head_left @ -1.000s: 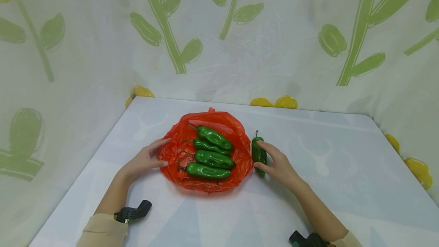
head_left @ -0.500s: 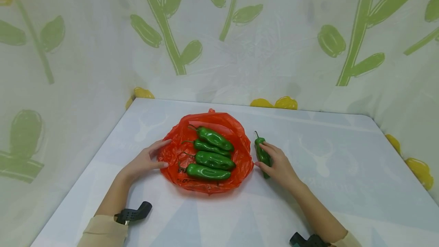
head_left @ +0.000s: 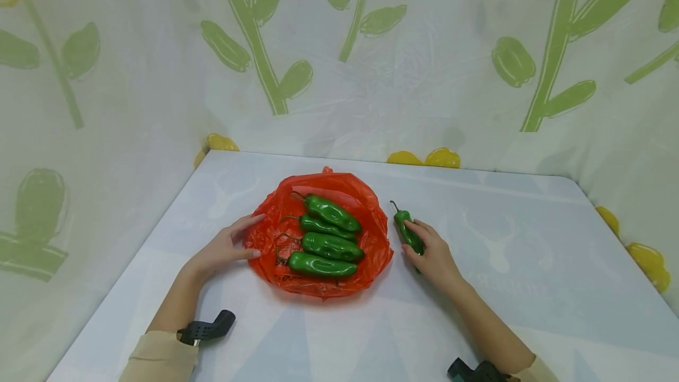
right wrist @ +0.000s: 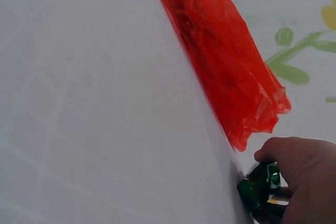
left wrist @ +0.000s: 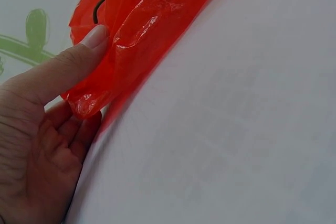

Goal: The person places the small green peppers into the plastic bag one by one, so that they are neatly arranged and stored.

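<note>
Near the middle of the table, in the head view, a red plastic bag (head_left: 313,287) lies spread open. Several long green peppers (head_left: 331,246) rest in it side by side, stems to the left. My left hand (head_left: 225,249) holds the bag's left edge, its thumb over the rim and the fingers behind the plastic (left wrist: 131,51). Just right of the bag, my right hand (head_left: 437,261) grips another green pepper (head_left: 405,226) between thumb and fingers. That pepper slants with its stem up and left. Its lower end (right wrist: 257,190) shows in the right wrist view.
The pale table (head_left: 530,234) has a faint printed pattern and reaches well to the right of both hands. A flower-printed curtain (head_left: 424,93) hangs along the back and left sides. Each wrist wears a black camera strap (head_left: 207,329).
My right hand has shifted slightly right with the pepper, which has turned from nearly upright to slanting, leaving a gap to the bag. The left hand and bag stay put.
</note>
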Tool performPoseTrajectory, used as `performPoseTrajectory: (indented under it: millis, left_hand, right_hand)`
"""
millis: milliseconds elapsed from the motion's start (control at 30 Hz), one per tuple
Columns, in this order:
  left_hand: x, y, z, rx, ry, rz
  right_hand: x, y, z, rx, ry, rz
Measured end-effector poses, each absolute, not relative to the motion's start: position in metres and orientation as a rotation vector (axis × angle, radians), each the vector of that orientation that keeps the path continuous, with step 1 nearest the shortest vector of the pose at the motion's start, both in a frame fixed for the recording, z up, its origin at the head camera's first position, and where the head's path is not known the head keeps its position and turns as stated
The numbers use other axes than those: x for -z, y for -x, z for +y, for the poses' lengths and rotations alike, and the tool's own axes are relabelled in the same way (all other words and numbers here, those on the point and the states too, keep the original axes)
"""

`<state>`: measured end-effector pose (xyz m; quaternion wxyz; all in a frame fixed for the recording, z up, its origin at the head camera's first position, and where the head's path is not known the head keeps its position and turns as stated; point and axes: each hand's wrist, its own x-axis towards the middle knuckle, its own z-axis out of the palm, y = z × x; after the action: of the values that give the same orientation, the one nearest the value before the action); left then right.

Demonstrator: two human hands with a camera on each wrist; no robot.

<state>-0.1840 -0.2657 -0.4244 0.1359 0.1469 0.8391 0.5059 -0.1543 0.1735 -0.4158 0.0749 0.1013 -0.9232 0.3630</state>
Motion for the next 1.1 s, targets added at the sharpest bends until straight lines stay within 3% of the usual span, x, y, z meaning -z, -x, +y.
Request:
performPoseTrajectory:
  millis: [500, 1100]
  left_hand:
    - [0.425, 0.184, -0.266, -1.478, -0.431, 2.423]
    - [0.425, 0.184, -0.266, -1.464, -0.396, 2.43]
  right_hand:
    - [0.411, 0.155, 0.172, -1.54, 0.165, -2.729]
    - [0.388, 0.153, 0.171, -1.645, 0.084, -2.568]
